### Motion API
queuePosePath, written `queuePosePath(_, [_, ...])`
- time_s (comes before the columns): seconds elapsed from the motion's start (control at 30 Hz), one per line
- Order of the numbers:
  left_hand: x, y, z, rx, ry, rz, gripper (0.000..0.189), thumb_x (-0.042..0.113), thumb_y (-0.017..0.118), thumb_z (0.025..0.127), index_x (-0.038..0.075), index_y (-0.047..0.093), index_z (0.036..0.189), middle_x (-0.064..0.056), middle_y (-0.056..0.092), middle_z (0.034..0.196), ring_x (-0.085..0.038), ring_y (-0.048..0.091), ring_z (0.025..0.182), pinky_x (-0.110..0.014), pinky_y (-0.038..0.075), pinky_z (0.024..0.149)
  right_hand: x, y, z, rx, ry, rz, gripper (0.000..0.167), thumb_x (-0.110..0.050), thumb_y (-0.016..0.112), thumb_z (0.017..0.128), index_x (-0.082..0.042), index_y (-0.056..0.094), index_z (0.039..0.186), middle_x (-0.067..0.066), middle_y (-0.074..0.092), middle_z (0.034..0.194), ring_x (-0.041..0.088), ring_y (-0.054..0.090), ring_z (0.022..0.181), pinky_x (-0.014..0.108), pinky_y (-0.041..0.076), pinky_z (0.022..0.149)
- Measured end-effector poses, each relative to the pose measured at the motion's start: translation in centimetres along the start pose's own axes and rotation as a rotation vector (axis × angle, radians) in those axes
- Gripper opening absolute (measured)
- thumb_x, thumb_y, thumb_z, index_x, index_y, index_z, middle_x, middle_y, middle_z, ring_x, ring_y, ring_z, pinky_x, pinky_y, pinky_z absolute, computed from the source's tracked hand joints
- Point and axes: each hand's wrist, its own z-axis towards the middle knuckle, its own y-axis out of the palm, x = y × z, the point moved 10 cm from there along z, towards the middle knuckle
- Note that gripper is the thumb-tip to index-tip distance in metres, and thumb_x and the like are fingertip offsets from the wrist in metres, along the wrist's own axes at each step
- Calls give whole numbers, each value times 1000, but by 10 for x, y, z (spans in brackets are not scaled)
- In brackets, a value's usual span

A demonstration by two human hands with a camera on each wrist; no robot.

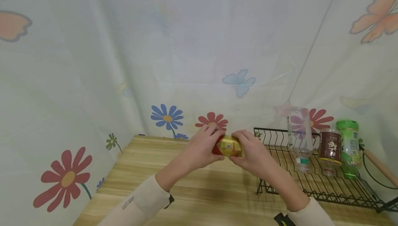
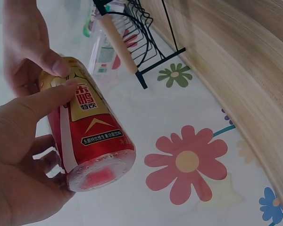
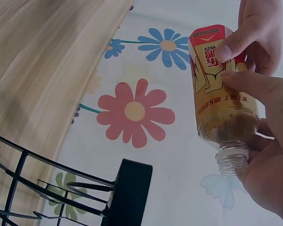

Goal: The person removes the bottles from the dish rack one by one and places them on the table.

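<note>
Both hands hold a small plastic bottle (image 1: 229, 146) with a red and gold label, lying sideways above the wooden table. My left hand (image 1: 202, 146) grips its red base end, the thumb across the label in the left wrist view. Around the gold neck end, my right hand (image 1: 253, 151) has curled fingers. In the right wrist view the bottle (image 3: 216, 84) shows a clear threaded mouth with no cap on it. Its clear bottom faces the camera in the left wrist view. Part of the label is hidden behind the fingers.
A black wire rack (image 1: 280, 148) stands at the right of the wooden table (image 1: 155, 170). Upside down in it are a clear bottle (image 1: 299, 129), a brown-labelled bottle (image 1: 330, 146) and a green bottle (image 1: 348, 139). A wooden handle (image 1: 380, 168) is beside them. Flower-printed sheeting (image 1: 186, 46) surrounds the table.
</note>
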Motion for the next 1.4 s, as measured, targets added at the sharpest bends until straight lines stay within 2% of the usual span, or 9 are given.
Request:
queuePosePath(0.37, [2,3,-4,-14,-9,19,74,40,94,81,15,61,142,-1,54,129,-20,47,117,-33,53,101,-1,3,-1,-21,-15,-10,74,-18,98,76,-4,59,137,10,62,130,27,64,111,47,61,91])
queuePosePath(0.5, [0,7,-9,-41,-21,-1,74,40,93,82,15,60,142,-2,55,131,-22,49,121,-36,54,103,-4,5,-3,-63,-50,-40,78,-24,98,77,-4,57,141,11,62,135,32,62,120,53,58,97])
queuePosePath(0.6, [-8,10,-14,-31,-34,-28,74,37,94,82,14,59,142,-3,55,132,-24,49,127,-39,54,105,-5,4,-3,-112,-59,-55,87,-30,96,80,-4,52,150,14,58,145,37,57,131,58,53,104])
queuePosePath(0.73, [-28,13,-23,-7,-77,-120,74,31,95,82,14,58,143,-5,52,133,-26,46,129,-43,54,104,5,-10,-3,-170,14,-5,97,-35,93,84,-8,39,161,15,47,158,40,48,142,60,49,108])
queuePosePath(0.9, [-64,14,-36,13,-137,-358,70,27,93,85,16,56,143,-4,48,133,-23,47,128,-41,54,104,26,-38,-5,-164,92,46,98,-38,88,89,-11,33,165,16,40,162,43,41,146,66,47,108])
queuePosePath(1.03, [-94,14,-51,49,-210,-514,69,27,92,85,18,55,143,-2,48,134,-22,50,129,-43,54,106,43,-60,-8,-109,99,46,96,-41,86,90,-10,34,165,17,41,162,45,41,146,69,44,109])
queuePosePath(1.17, [-122,15,-74,105,-288,-630,71,26,92,84,20,51,142,-3,47,134,-26,54,130,-50,53,108,60,-81,-13,-14,66,48,92,-36,88,90,-6,38,162,22,46,158,48,45,142,72,41,109])
queuePosePath(1.2, [-128,16,-81,122,-305,-652,72,26,92,84,20,51,142,-4,47,134,-28,55,129,-51,53,108,66,-86,-14,13,60,49,92,-34,89,88,-5,40,160,23,48,157,50,48,139,73,35,112])
queuePosePath(1.4, [-174,20,-120,202,-417,-712,76,33,90,88,15,45,146,-10,51,138,-33,55,129,-57,49,110,106,-109,-25,93,145,51,90,-31,90,88,-6,42,159,28,49,154,54,53,131,77,40,103])
